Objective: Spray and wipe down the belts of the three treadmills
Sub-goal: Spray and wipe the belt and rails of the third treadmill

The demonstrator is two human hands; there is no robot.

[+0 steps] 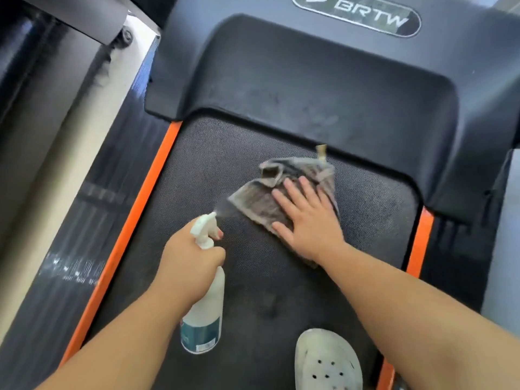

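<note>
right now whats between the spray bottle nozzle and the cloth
Between the spray bottle and the cloth, only faint mist over bare belt, seen in the head view.

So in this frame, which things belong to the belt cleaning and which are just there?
In the job: spray bottle, gripped by the left hand; grey cloth, pressed flat under the right hand; treadmill belt.
Just there: white clog, orange side rail, motor cover.

— Any lettering on your feed?
— I read "BRTW" in pale letters on the oval badge (356,14) at the top of the motor cover (309,80), a logo mark just left of it.
— And the spray bottle (205,299)?
— Its label (201,330) is too blurred for me to read.
</note>
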